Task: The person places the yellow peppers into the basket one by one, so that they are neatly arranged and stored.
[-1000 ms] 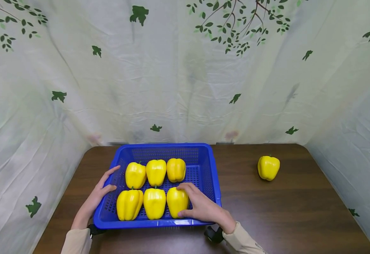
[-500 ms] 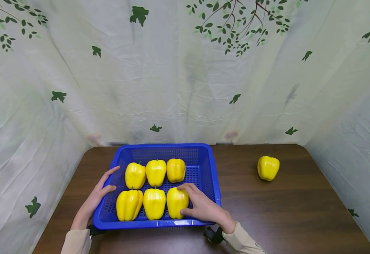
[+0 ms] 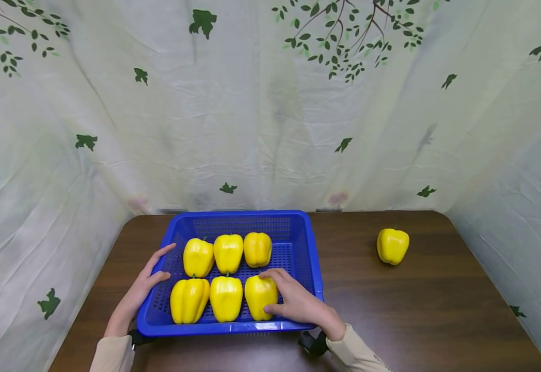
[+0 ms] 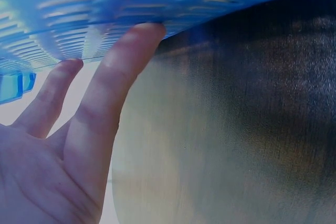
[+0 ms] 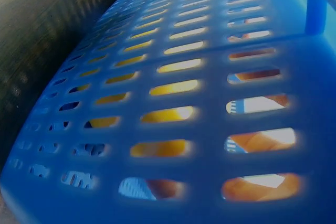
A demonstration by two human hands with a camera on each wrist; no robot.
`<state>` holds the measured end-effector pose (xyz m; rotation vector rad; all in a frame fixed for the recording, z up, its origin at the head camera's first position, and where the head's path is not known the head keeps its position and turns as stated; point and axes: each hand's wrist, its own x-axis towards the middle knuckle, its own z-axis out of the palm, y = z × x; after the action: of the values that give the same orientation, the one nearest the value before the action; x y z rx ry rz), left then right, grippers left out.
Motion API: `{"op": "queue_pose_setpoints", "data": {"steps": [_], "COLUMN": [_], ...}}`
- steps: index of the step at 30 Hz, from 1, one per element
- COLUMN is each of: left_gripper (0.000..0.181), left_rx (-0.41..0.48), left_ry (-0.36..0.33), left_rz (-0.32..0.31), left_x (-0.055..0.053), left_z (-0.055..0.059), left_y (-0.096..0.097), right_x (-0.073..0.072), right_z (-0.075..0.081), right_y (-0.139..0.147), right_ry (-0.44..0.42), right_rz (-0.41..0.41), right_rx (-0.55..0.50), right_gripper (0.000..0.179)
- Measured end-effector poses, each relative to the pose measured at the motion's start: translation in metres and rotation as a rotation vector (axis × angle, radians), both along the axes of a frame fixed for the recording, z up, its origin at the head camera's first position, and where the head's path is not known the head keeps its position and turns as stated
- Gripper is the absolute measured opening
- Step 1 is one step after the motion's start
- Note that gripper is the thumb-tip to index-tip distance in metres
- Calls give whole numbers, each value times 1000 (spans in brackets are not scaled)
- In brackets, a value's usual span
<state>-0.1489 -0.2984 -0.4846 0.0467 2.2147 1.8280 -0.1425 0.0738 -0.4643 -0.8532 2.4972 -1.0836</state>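
My left hand [image 3: 142, 284] rests on the left rim of a blue plastic basket [image 3: 314, 279]. In the left wrist view its extended fingers [image 4: 100, 93] reach up to the slotted wall. Inside the basket, my right hand [image 3: 296, 299] holds a yellow bell pepper [image 3: 260, 298] at the front right, with a finger over its top and the thumb low on its near right side. Several other yellow bell peppers [image 3: 226, 298] stand beside and behind it in two rows. The basket's slotted wall [image 5: 210, 98] fills most of the right wrist view; yellow shows through the slots.
One more yellow bell pepper [image 3: 393, 246] sits alone on the brown wooden table [image 3: 414, 310], to the right of the basket. A pale cloth curtain [image 3: 270, 129] with leaf prints hangs behind the table and along both sides.
The held bell pepper has shifted very slightly to the right, with a narrow gap between it and its left neighbour. The left hand and the basket have stayed in place.
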Motion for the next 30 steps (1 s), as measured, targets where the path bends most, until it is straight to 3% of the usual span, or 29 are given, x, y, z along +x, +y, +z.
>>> {"op": "queue_pose_setpoints", "data": {"steps": [7,16,25,30], "left_gripper": [62,62,63,63], "left_rx": [-5,10,-11,-15], "left_ry": [14,22,9,15], "left_rz": [-8,-14,-11,-9], "left_x": [0,0,-1,0], "left_z": [0,-1,0,1], "left_y": [0,0,0,0], "right_x": [0,1,-5,-8], "right_z": [-2,5,14,18], "right_y": [0,5,31,50], "right_ry": [28,101,20,28], "right_rz": [-25,-63,-137,-181], "right_rx": [-15,-118,-287,-346], "right_gripper": [53,52,54,56]}}
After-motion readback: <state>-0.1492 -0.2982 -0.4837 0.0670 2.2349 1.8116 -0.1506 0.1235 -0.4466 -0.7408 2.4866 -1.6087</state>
